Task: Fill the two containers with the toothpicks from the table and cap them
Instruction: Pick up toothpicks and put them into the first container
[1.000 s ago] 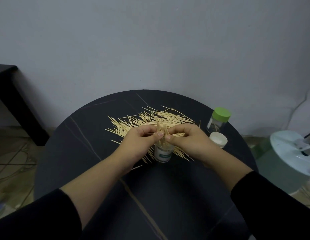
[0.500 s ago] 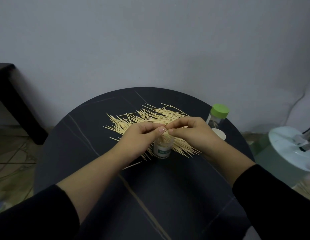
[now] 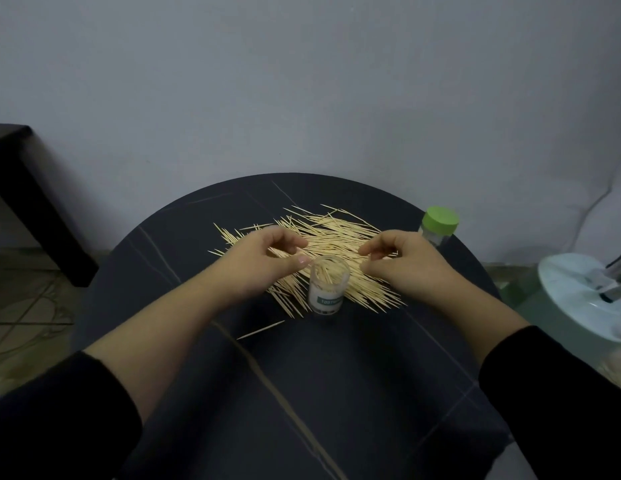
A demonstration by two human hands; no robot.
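On the dark table (image 3: 337,393), at centre frame, the left hand (image 3: 267,261) hovers over the toothpicks (image 3: 330,233), its fingers loosely curled and holding nothing. Just to its right stands the open jar (image 3: 328,289), partly filled. Past the jar, apart from the left hand, the right hand (image 3: 406,265) is likewise loose and empty. A green-capped jar (image 3: 439,225) stands behind it.

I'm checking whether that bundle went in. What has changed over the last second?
Both hands released the pinched toothpicks, now standing in the open container, and moved apart: left hand leftward, right hand rightward, over the toothpick pile. Whether they grip any now is unclear. The open container and the green-capped container stayed put.
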